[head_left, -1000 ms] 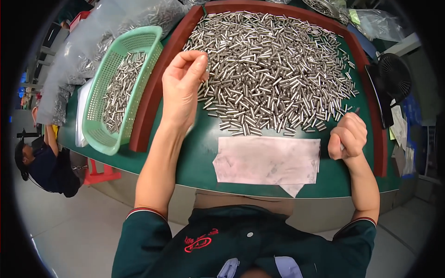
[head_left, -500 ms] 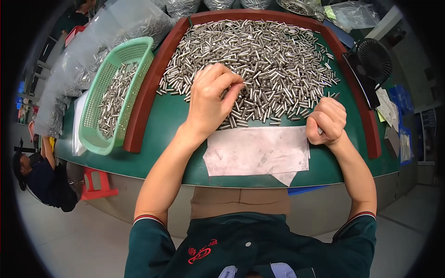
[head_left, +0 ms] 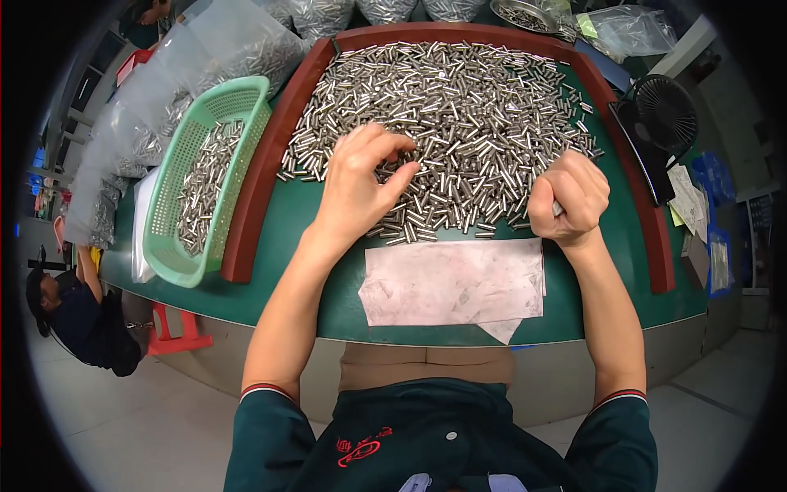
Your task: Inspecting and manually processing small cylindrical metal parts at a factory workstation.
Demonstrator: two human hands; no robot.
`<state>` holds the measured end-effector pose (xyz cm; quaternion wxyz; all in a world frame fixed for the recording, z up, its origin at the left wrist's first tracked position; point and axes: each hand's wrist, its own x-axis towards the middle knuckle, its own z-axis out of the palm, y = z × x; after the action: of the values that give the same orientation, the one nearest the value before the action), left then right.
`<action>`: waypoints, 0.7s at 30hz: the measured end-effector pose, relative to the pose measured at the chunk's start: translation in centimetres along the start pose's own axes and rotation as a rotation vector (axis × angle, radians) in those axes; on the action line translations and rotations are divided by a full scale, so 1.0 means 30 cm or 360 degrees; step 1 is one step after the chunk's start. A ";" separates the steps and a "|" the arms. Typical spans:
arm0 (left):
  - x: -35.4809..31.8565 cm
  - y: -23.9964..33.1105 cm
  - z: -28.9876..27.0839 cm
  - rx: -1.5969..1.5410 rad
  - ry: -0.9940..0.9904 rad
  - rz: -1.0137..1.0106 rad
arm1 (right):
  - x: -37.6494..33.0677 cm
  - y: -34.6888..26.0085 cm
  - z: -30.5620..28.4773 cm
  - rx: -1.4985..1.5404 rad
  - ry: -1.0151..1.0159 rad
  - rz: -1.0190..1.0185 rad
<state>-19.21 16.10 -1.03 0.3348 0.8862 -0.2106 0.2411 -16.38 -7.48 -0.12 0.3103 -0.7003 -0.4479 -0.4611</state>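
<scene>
My left hand (head_left: 361,176) is over the left part of a heap of short metal pins (head_left: 459,123). Its thumb and fingers are apart, with nothing visible between them. At the heap's lower right edge, my right hand (head_left: 571,199) is closed in a fist. A bit of something greyish shows at its thumb, but its kind is hidden. Between my forearms a stained whitish cloth (head_left: 455,283) lies flat on the green table, just below the pins.
A dark red wooden frame (head_left: 275,160) borders the heap on three sides. Left of it stands a green perforated basket (head_left: 164,225) with pins. Clear bags of pins (head_left: 147,139) line the far left and back. A black fan (head_left: 660,115) stands right. Another person (head_left: 78,320) is at far left.
My left hand has opened from a pinch and shifted slightly left. My right fist has moved a little up and left relative to the cloth. The whole view has tilted slightly.
</scene>
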 end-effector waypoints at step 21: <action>-0.024 0.048 -0.026 -0.1872 -0.0004 -0.1281 | -0.013 -0.028 0.005 0.0172 -0.0053 0.0123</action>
<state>-20.77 15.81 -0.21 0.8203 0.5679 0.0374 -0.0558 -17.16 -7.17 -0.52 0.3577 -0.7070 -0.4498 -0.4121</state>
